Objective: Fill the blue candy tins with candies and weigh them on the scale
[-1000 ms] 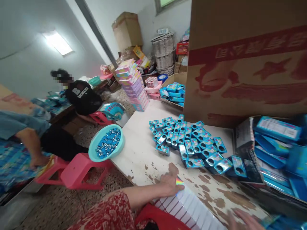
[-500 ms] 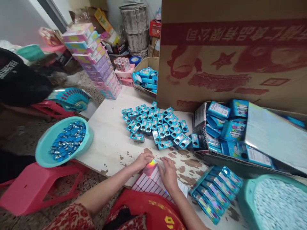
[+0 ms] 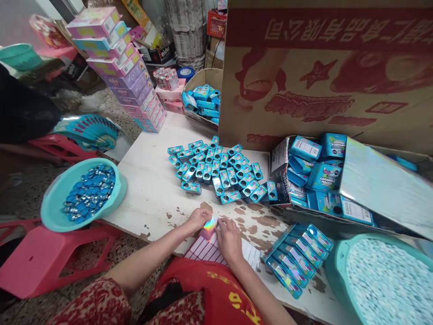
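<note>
A sheet of shiny stickers [image 3: 203, 249] in rows lies at the table's front edge, against my lap. My left hand [image 3: 199, 218] pinches its raised far corner, which gleams in rainbow colours. Beside it my right hand [image 3: 230, 240] has its thumb and bent fingers closed at the edge of the same shiny part; whether a single sticker is between them I cannot tell. To the right of the sheet lies a row of blue tins [image 3: 299, 259] with shiny strips on their sides. Several more blue tins [image 3: 216, 169] stand grouped beyond my hands.
A teal basin of pale blue pieces [image 3: 341, 266] is at the right, a basin of blue-wrapped sweets [image 3: 120, 192] at the left by a pink stool [image 3: 43, 262]. Behind stand an open carton of blue packs [image 3: 280, 174], a large cardboard box [image 3: 321, 108] and stacked boxes [image 3: 130, 85].
My right hand's fingers have drawn in from spread to closed beside my left hand at the sheet's shiny corner. The camera view has shifted slightly.
</note>
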